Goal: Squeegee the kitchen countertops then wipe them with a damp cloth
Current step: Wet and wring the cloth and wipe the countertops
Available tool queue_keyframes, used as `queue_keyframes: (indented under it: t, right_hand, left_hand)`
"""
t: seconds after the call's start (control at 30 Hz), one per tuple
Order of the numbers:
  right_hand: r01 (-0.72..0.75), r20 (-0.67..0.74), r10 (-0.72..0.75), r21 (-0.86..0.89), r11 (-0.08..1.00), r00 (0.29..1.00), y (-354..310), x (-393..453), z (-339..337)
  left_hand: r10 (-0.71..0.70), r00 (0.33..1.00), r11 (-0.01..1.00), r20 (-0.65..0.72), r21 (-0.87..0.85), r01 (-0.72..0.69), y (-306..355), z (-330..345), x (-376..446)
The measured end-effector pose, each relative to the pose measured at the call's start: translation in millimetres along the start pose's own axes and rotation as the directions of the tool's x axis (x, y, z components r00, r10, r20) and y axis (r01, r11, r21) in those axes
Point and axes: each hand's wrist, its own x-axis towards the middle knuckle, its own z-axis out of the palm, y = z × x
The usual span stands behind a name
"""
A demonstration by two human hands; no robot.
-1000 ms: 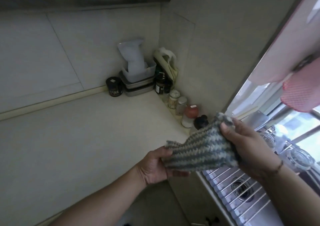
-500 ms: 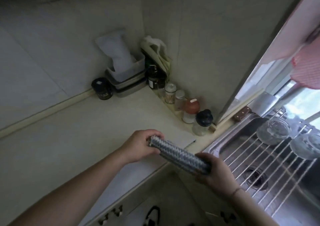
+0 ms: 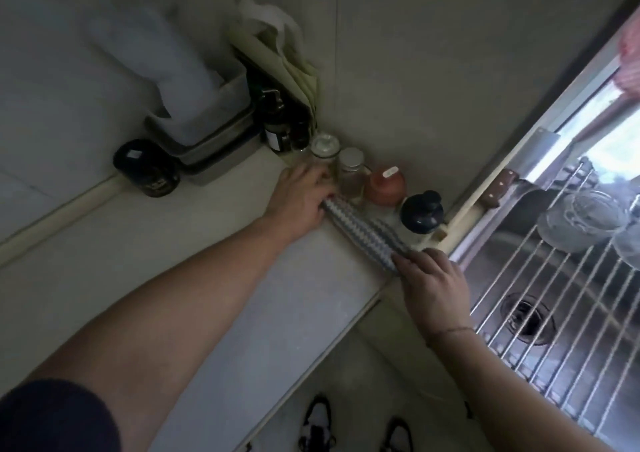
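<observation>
Cloth (image 3: pixel 363 233), a striped grey one rolled into a long strip, lies along the countertop's (image 3: pixel 173 278) right edge just in front of the row of spice jars (image 3: pixel 349 171), probably so one pull can wipe that narrow band by the wall. Left hand (image 3: pixel 301 199) grips its far end with fingers curled, near the jars. Right hand (image 3: pixel 433 285) pinches the near end beside the sink (image 3: pixel 491 271).

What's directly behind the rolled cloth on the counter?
Behind the rolled cloth a row of jars stands along the wall: two clear jars, a red-lidded jar and a dark-lidded jar. The cloth and the left hand hide their bases.
</observation>
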Motion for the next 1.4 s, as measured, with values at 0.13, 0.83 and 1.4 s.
queue_keyframes:
  t: [0.13,0.83,1.4]
  right_hand:
    - [0.022,0.059,-0.025,0.056,0.998,0.998,-4,-13,8]
    - [0.048,0.241,-0.096,0.198,0.979,0.966,-61,-51,1]
    - [-0.147,0.4,0.003,0.328,0.933,0.916,-174,-99,-29]
  left_hand:
    - [0.172,0.971,0.984,0.166,0.007,-0.176,-15,8,-9]
    - [0.239,0.935,0.938,0.263,-0.311,-0.152,-58,-3,-98]
    - [0.056,0.943,0.959,0.327,-0.28,0.04,-71,-33,-211]
